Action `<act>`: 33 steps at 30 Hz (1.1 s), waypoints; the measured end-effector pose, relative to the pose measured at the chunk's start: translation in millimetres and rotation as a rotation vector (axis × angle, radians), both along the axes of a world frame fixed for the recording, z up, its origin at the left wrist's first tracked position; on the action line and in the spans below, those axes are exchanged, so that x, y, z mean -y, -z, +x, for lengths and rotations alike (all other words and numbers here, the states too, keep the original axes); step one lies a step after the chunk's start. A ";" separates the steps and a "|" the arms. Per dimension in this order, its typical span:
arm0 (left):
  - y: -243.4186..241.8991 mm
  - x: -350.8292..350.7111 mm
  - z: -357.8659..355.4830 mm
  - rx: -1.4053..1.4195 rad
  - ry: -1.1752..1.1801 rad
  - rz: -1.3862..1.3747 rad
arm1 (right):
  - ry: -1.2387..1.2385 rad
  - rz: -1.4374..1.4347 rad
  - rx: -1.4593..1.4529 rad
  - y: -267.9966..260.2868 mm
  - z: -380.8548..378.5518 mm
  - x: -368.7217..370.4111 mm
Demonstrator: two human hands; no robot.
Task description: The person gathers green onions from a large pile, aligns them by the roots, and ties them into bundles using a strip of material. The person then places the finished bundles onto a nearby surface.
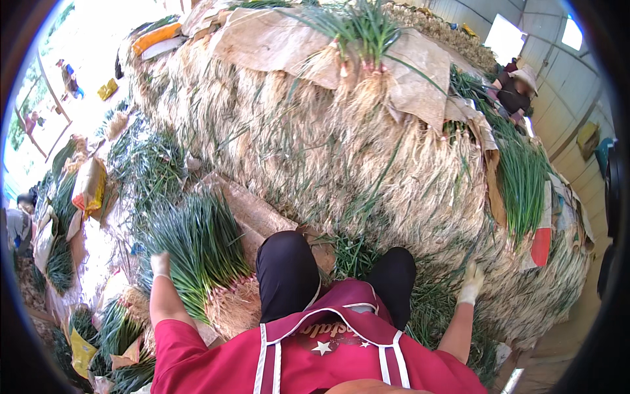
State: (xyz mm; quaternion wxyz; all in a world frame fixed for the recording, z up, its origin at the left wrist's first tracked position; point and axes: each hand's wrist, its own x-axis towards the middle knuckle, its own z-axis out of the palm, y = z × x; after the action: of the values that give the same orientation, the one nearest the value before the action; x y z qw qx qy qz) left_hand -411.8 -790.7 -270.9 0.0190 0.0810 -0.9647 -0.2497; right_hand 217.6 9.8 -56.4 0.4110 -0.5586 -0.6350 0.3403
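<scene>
On my left hand is a pale glove, and it rests at the leafy side of a thick heap of green onions. Their reddish-white bulbs and tan roots point toward my left knee. Whether those fingers grip any leaves is too blurred to tell. My right hand, also gloved, is held low over the near right side of a big stack of green onions, whose dry roots face me. No thing shows clearly in it, and its fingers are indistinct. Loose green leaves lie between my knees.
Brown sacking covers the stack's top, with a bunch of green onions on it. More green onions lie at the right. A person in a hat works behind. At left are a yellow-and-red sack and another person.
</scene>
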 end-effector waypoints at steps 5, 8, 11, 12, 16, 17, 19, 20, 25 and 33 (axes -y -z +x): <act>-266.0 -256.6 -63.3 -0.431 0.286 0.671 | -0.457 0.086 -0.563 -145.7 -144.2 28.0; -406.2 -401.1 -38.6 -0.657 0.638 0.707 | -0.684 0.220 -0.629 -205.2 -239.1 42.3; -476.8 -517.7 -27.6 -0.617 0.846 0.673 | -0.971 0.235 -0.574 -254.6 -342.2 76.0; -502.1 -563.4 -0.9 -0.582 0.782 0.535 | -0.796 0.486 -0.239 -260.3 -374.8 72.9; -519.7 -668.4 1.0 -0.553 0.740 0.435 | -0.479 0.874 0.381 -276.4 -468.6 60.8; -536.2 -685.7 48.0 -0.356 0.797 0.440 | -0.537 0.570 0.232 -265.6 -478.2 16.7; -515.6 -704.7 10.6 -0.501 0.698 0.298 | -0.699 0.184 -0.027 -263.2 -488.9 -25.8; -518.2 -704.6 14.7 -0.459 0.740 0.290 | -0.726 0.083 -0.098 -263.6 -479.0 -45.7; -504.4 -691.5 -33.8 -0.248 0.923 0.617 | -0.628 0.602 0.170 -269.7 -393.2 -131.7; -481.1 -656.8 92.7 1.496 1.092 1.768 | -0.660 1.049 0.222 -280.7 -310.2 -71.3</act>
State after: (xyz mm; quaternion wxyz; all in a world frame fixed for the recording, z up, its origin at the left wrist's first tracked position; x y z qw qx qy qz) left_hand -319.1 -133.8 210.2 -0.6902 -0.2186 -0.1548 -0.6722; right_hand -92.6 81.1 224.3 0.4353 -0.0891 -0.8953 0.0327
